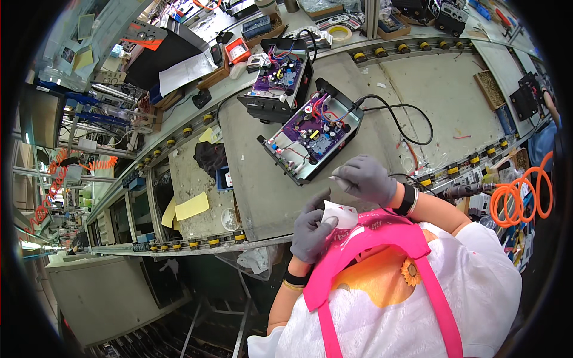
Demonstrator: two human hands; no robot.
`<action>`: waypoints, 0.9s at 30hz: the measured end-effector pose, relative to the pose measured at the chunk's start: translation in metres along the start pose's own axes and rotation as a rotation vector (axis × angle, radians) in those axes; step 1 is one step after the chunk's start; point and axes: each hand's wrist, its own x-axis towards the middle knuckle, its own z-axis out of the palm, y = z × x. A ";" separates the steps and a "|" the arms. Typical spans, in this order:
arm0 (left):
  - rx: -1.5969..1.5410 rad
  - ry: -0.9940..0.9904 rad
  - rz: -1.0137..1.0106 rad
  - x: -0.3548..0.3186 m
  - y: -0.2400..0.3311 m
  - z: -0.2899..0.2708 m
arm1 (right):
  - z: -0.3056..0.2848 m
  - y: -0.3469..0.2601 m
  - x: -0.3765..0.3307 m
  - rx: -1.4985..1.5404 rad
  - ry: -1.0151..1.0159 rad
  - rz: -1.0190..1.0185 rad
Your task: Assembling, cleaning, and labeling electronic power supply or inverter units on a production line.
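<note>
My left hand (311,234), in a grey glove, pinches a small white sticker sheet (340,215) with red triangle marks between thumb and fingers. Just right of it and a little farther off, my gloved right hand (365,179) has its fingertips pinched together; whatever they hold is too small to make out. Beyond the hands lies an open black electronic device (313,131) with a purple circuit board, coloured wires and a round triangle-marked sticker inside. A second open device (277,80) of the same kind stands behind it to the left.
Both devices rest on a grey work board (256,197) on a roller conveyor. A black power cable (418,110) loops off to the right. Yellow paper (192,205) and a black cloth (210,158) lie on the left. An orange coiled hose (513,203) hangs at right, near another person's hand (550,102).
</note>
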 end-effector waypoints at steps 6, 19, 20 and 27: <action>-0.282 -0.057 0.026 0.003 0.016 -0.003 | -0.008 -0.021 0.012 -0.325 -0.085 -0.201; 0.278 -0.131 0.199 0.033 0.035 -0.002 | -0.045 0.015 0.043 0.464 -0.396 0.514; 0.345 -0.138 0.210 0.036 0.038 -0.002 | -0.046 0.020 0.045 0.541 -0.408 0.492; 0.032 0.314 -0.039 0.026 0.036 -0.060 | -0.101 0.109 0.104 0.835 -0.304 0.442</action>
